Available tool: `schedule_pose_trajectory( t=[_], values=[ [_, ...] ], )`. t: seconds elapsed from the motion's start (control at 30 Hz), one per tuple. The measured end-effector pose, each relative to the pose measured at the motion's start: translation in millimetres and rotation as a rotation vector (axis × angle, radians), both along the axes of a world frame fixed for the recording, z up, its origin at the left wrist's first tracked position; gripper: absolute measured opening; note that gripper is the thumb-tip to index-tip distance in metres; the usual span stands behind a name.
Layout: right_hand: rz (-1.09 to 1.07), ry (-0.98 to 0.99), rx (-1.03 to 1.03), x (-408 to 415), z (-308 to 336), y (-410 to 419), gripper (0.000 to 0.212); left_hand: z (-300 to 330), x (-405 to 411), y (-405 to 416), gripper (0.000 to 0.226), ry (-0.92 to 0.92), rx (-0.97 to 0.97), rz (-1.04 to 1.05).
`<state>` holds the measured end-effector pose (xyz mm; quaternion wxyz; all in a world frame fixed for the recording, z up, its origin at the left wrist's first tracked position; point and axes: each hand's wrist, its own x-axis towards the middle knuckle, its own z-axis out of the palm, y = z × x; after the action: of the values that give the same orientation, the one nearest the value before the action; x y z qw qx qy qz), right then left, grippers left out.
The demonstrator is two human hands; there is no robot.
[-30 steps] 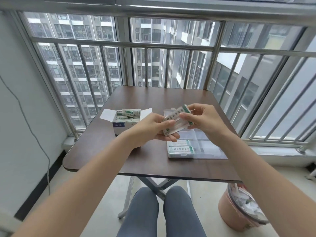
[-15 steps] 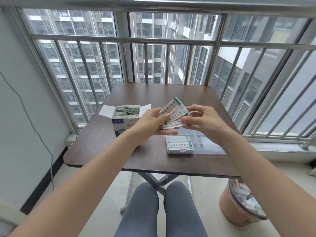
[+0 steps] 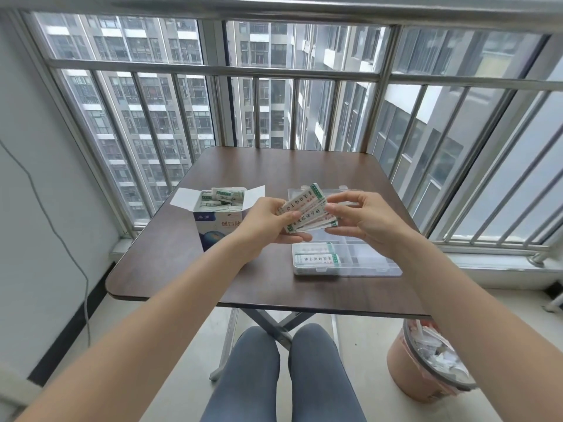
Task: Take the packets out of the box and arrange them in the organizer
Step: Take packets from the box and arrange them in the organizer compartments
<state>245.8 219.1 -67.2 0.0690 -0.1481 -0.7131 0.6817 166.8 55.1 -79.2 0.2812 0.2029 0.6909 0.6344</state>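
Observation:
I hold a fanned bunch of white packets with green ends (image 3: 306, 213) above the table between both hands. My left hand (image 3: 268, 226) grips their left ends, thumb on top. My right hand (image 3: 362, 217) pinches their right ends with thumb and fingertips. An open white and blue box (image 3: 217, 220) stands to the left, more packets (image 3: 224, 197) heaped inside it. The clear plastic organizer (image 3: 365, 263) lies under my right hand, its lid raised behind, with packets (image 3: 315, 257) stacked in its near left compartment.
The brown folding table (image 3: 189, 269) stands against a barred window (image 3: 274, 111). A pink bin full of paper scraps (image 3: 426, 363) sits on the floor at the right. My knees (image 3: 283, 376) are under the table's near edge. A cable (image 3: 70, 254) hangs on the left wall.
The bunch of packets has been spread into a wider fan between my hands, which stay above the organizer. The camera has tilted slightly.

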Motion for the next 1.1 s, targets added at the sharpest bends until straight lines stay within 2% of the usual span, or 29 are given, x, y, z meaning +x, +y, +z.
schedule_pose_trajectory(
  t=[0.33, 0.47, 0.67, 0.83, 1.1],
  values=[
    [-0.049, 0.043, -0.097, -4, -4, 2, 0.010, -3, -4, 3, 0.017, -0.048, 0.088, 0.109],
    [-0.050, 0.010, -0.029, -5, -9, 4, 0.013, -6, -4, 7, 0.016, -0.045, 0.096, 0.142],
    [-0.133, -0.022, 0.072, -9, -17, 16, 0.015, -14, -13, 10, 0.016, 0.111, 0.026, 0.246],
    [-0.124, -0.118, 0.227, -18, -27, 28, 0.013, -19, -15, 9, 0.014, 0.204, -0.017, 0.270],
    [-0.017, -0.178, 0.700, -42, -44, 12, 0.009, -27, -19, 10, 0.015, 0.241, -0.043, 0.249]
  ],
)
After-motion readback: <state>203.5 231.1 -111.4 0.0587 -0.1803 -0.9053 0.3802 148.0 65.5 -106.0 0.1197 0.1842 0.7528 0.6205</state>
